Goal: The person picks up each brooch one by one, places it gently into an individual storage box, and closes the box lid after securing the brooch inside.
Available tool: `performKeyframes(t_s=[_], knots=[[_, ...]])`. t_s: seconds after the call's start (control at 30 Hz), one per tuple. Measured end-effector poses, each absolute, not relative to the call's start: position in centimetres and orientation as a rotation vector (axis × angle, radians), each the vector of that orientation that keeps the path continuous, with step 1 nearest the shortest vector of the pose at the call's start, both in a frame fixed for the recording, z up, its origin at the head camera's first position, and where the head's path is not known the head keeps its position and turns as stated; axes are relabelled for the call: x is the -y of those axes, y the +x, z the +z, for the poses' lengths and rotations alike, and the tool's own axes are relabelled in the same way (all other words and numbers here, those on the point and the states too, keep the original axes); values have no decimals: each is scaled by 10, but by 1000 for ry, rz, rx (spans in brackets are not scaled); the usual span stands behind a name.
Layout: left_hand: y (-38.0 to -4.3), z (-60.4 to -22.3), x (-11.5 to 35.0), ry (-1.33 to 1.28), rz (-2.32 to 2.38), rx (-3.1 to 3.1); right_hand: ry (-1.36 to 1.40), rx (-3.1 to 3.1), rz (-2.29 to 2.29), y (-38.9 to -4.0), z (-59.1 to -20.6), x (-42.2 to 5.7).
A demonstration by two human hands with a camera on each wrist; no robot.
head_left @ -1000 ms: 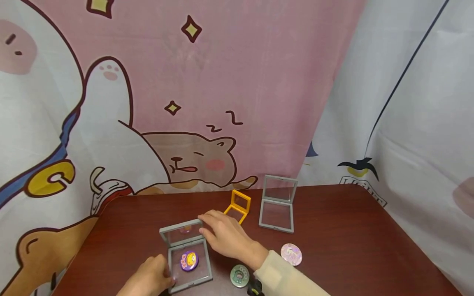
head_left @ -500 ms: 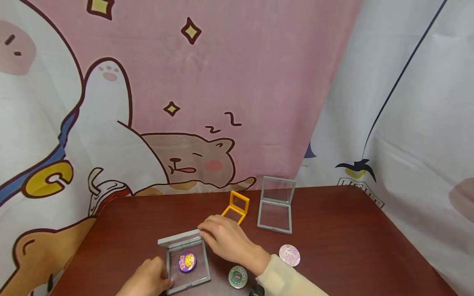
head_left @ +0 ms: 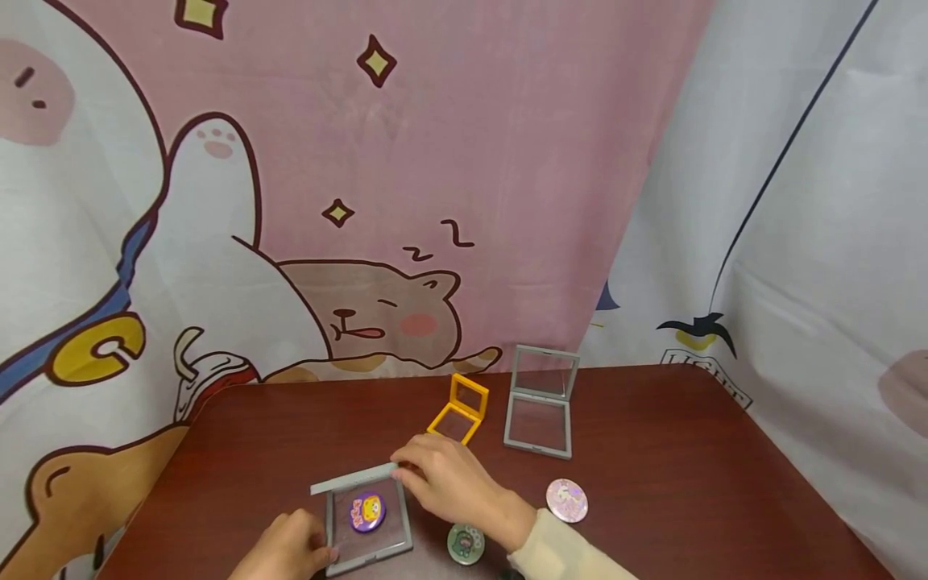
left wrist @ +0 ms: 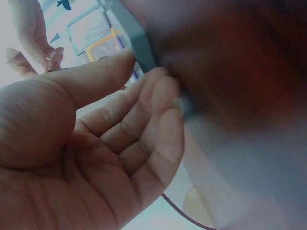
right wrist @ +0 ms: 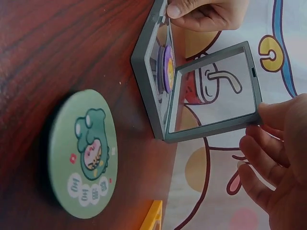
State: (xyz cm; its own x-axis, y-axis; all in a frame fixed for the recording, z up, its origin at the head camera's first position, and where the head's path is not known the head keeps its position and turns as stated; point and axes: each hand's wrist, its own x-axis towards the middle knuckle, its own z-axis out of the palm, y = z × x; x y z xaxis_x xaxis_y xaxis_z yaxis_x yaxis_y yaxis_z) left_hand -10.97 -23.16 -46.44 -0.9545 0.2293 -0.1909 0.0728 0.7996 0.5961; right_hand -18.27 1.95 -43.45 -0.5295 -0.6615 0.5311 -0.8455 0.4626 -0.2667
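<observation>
A grey square display case with clear film stands in front of me, its lid tilted up from the far-side hinge. On the film inside lies a round purple badge with a yellow figure. My left hand pinches the left edge of the case base between thumb and fingers. At the lid's right corner, my right hand grips the free edge with thumb and forefinger; the right wrist view shows this lid frame between its fingertips. A green badge lies beneath the right forearm.
Behind the right hand stands a small yellow case with its lid raised. A second grey case, also unfolded, is to its right. A pink badge lies right of the sleeve. A printed curtain hangs behind the brown table.
The lid has swung down toward me, from nearly upright to a shallower slant. My right hand has come lower and nearer with it. The left hand stays at the base.
</observation>
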Motion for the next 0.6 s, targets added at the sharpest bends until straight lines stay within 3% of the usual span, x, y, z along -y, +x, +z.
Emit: performKeyframes(t_s=[0.43,0.6], knots=[[-108,-471,239,343,924,-2758,1320,2490,953,-168,-441,-23],[-108,-469,239,268,960,-2696,1344,2507,982,-163,-444,-25]])
